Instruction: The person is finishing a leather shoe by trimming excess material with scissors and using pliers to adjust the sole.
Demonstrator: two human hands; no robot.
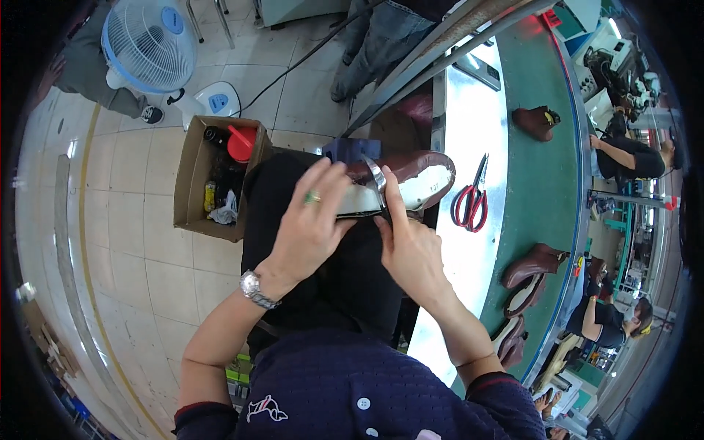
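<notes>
A brown leather shoe [438, 163] lies sole-up across my lap, its pale insole board showing inside the folded leather edge. My left hand [312, 216], slightly blurred, grips the shoe's left part, fingers over the far side and thumb on the near side. In my right hand [411, 246] is a dark-handled tool with a curved steel head [375, 174], which touches the underside near the middle. My right index finger stretches along the tool. Most of its handle is hidden by the hand. Red-handled scissors [471, 205] lie on the metal ledge to the right.
A cardboard box [189, 180] with a red container and bottles stands at left, beside a fan [149, 45]. Several brown shoes [536, 265] lie on the green conveyor belt [532, 191]. A phone [478, 67] rests on the ledge. Metal bars [425, 62] slant overhead; other people are nearby.
</notes>
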